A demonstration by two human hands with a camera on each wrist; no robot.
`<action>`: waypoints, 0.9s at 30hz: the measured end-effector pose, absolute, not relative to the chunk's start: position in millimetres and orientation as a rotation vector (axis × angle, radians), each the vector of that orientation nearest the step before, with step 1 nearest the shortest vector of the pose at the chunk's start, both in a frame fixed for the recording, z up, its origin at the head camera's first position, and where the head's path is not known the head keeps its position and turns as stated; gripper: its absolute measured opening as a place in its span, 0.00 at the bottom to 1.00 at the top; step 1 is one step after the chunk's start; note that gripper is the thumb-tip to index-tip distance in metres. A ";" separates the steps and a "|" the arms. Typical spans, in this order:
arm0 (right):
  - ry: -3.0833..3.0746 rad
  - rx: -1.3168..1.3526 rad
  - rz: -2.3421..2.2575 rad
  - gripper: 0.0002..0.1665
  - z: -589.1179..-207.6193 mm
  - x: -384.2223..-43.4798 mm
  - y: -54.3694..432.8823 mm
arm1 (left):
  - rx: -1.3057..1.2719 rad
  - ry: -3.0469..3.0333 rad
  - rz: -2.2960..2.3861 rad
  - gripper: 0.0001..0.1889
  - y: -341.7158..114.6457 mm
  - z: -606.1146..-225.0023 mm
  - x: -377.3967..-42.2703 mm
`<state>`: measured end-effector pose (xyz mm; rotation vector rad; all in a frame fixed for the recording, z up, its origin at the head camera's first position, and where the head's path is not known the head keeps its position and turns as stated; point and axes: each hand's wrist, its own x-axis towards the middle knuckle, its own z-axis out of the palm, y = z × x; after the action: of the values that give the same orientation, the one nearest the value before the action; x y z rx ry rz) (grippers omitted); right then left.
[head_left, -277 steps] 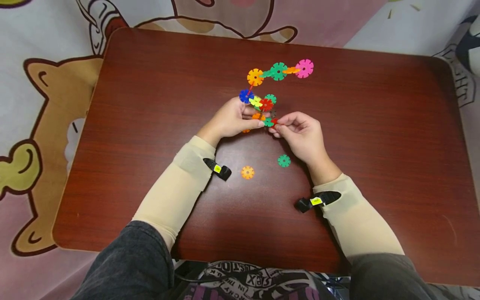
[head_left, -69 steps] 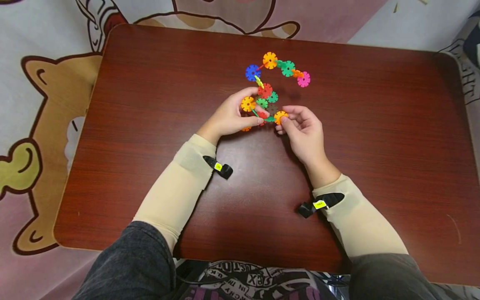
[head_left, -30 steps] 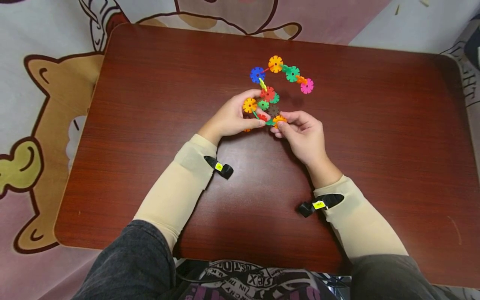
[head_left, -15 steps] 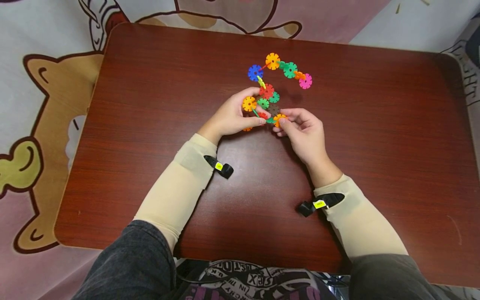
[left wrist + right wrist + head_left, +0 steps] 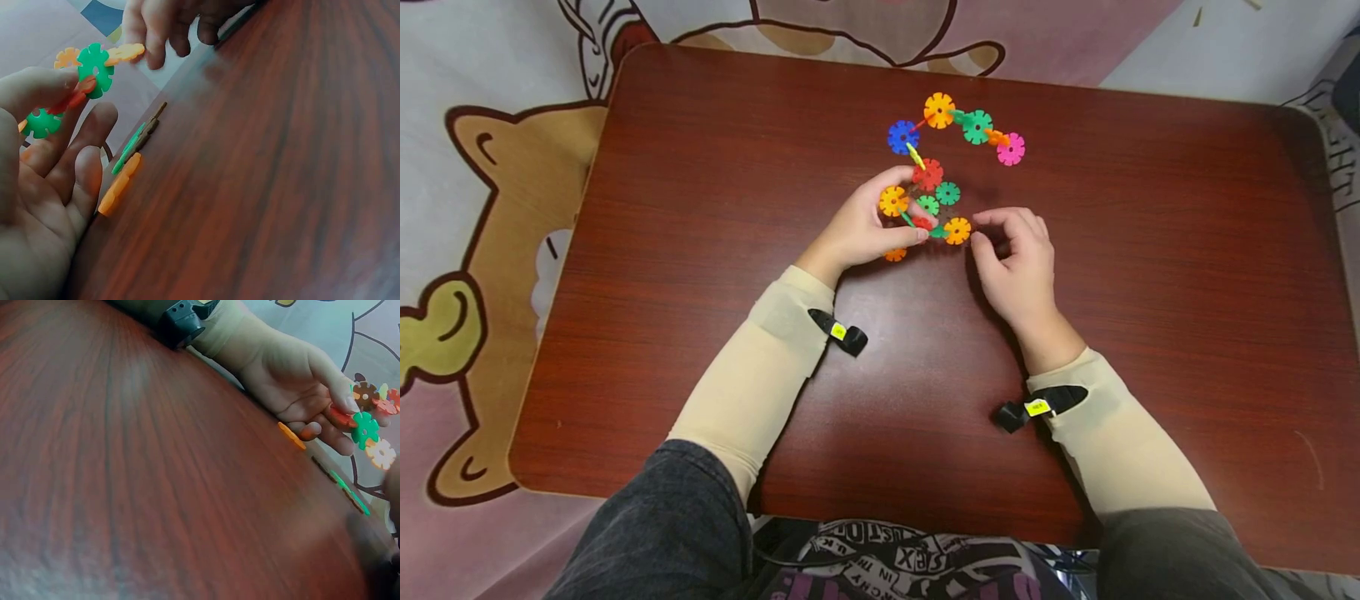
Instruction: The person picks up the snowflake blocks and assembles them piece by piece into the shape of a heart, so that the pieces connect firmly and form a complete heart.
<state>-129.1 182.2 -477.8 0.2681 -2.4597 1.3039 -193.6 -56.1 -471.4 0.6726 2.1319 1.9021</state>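
My left hand (image 5: 861, 225) pinches a red snowflake disc (image 5: 340, 417) between thumb and fingers. That disc belongs to a chain of interlocking plastic discs held above the table. From the grip the chain bends past an orange disc (image 5: 892, 201), a red one (image 5: 928, 175) and a blue disc (image 5: 902, 137) to a pink disc (image 5: 1011, 149) at its far end. On the other side, a green disc (image 5: 95, 70) joins the red one, with a yellow-orange disc (image 5: 957, 231) slotted into it as the near end. My right hand (image 5: 1018, 258) holds nothing, its thumb and index fingertips just right of that disc.
Loose discs lie on the brown table (image 5: 1150, 292) under the chain: an orange one (image 5: 895, 254), green ones (image 5: 948, 193) and dark brown ones (image 5: 145, 133). A cartoon-print cloth (image 5: 820, 25) surrounds the table's far and left sides.
My right hand has let go of the yellow-orange end disc and drawn back right. The chain has risen slightly in view. Loose orange and green discs seen nearer the body at first are gone from there.
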 end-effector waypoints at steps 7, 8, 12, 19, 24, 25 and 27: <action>-2.822 0.433 0.849 0.24 -480.7 -128.5 186.1 | 0.657 1.993 1.996 0.33 -55.5 -472.1 -192.8; -2.836 0.425 0.836 0.23 -480.3 -128.1 185.8 | 0.648 1.985 2.007 0.33 -55.4 -472.2 -192.6; -2.771 0.402 0.870 0.17 -480.3 -128.1 184.9 | 0.611 1.949 2.062 0.31 -55.2 -471.9 -191.6; -2.719 0.382 0.890 0.20 -481.3 -128.5 185.0 | 0.607 1.922 2.074 0.30 -55.0 -471.8 -191.0; -2.762 0.376 0.928 0.19 -479.0 -129.6 185.9 | 0.610 1.947 2.047 0.30 -54.9 -470.7 -190.8; -2.768 0.373 0.944 0.18 -478.5 -129.8 186.3 | 0.610 1.954 2.039 0.30 -54.9 -470.5 -190.8; -2.780 0.371 0.969 0.18 -477.6 -130.5 187.3 | 0.605 1.964 2.022 0.30 -55.0 -470.0 -190.7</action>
<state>-130.5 187.3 -477.6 0.3708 -2.7799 0.9690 -190.7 -55.0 -470.0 0.6050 1.9640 2.0219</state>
